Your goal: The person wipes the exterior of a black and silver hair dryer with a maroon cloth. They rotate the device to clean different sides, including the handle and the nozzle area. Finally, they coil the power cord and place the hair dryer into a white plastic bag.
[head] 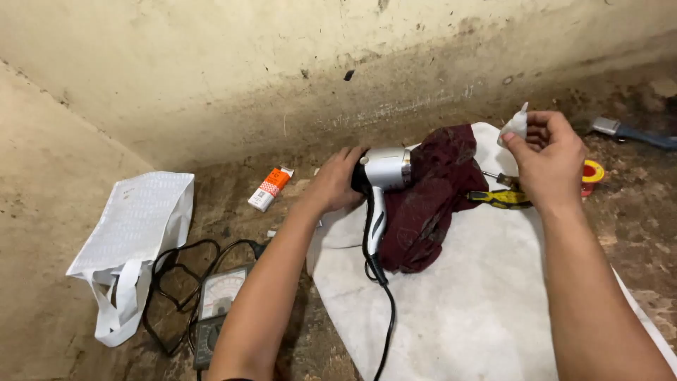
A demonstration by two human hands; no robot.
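White cloth (486, 296) spread on the stained floor, bearing a maroon rag (430, 204) and, just beside it, a silver hair dryer (384, 176): barrel pointing right into the rag, handle's long axis running toward the viewer. Left hand (338, 182) clasps the dryer's rear; right hand (546, 159), raised, pinches a small white scrap (516, 127) between fingertips.

The hair dryer (384, 173) is silver with a black rear and black cord (386, 331). The rag (430, 201) beside it is dark maroon, lying on a white cloth (465, 310). The bag (134, 236) is white with a faint dotted pattern. The small box (270, 188) is orange and white. The screwdriver (502, 198) has a yellow-and-black handle; the tape roll (591, 173) is red and yellow.
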